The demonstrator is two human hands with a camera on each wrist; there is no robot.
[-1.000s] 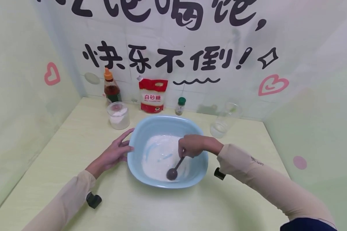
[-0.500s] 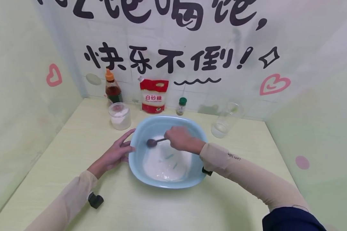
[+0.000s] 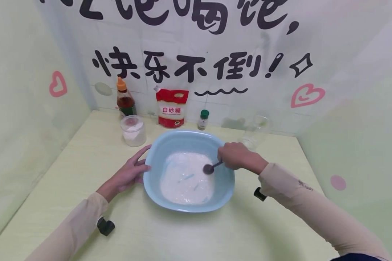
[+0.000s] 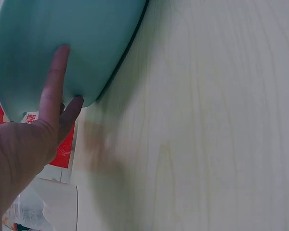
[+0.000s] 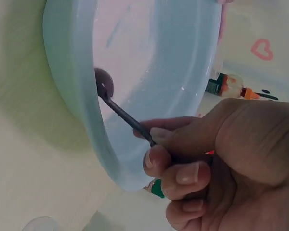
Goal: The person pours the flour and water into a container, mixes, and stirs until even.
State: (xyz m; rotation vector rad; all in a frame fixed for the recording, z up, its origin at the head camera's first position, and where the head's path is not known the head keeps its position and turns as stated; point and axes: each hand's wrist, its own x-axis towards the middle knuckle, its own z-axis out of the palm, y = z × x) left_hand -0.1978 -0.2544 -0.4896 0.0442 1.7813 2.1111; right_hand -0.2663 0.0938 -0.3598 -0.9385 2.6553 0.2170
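My right hand [image 3: 236,156] pinches the handle of a dark spoon [image 3: 208,169] above the right part of a light blue basin [image 3: 187,136]. White, milky material [image 3: 186,181] covers the basin's floor, with pale blue streaks showing through. From the right wrist, the spoon [image 5: 125,115] slants over the near rim, its bowl partly behind that rim. My left hand [image 3: 127,177] rests against the basin's left side. In the left wrist view its straight fingers [image 4: 53,91] touch the outer wall of the basin [image 4: 86,38].
Behind the basin stand a clear jar [image 3: 133,132] of white powder, an orange-capped sauce bottle [image 3: 125,99], a red sugar pouch [image 3: 172,108] and a small green-capped bottle [image 3: 203,120]. A clear glass vessel [image 3: 256,132] is at the back right. Walls enclose the table [image 3: 183,235].
The spoon has swept from the basin's front to its upper left, then across to the right side, carried by my right hand. The left hand stays at the basin's side.
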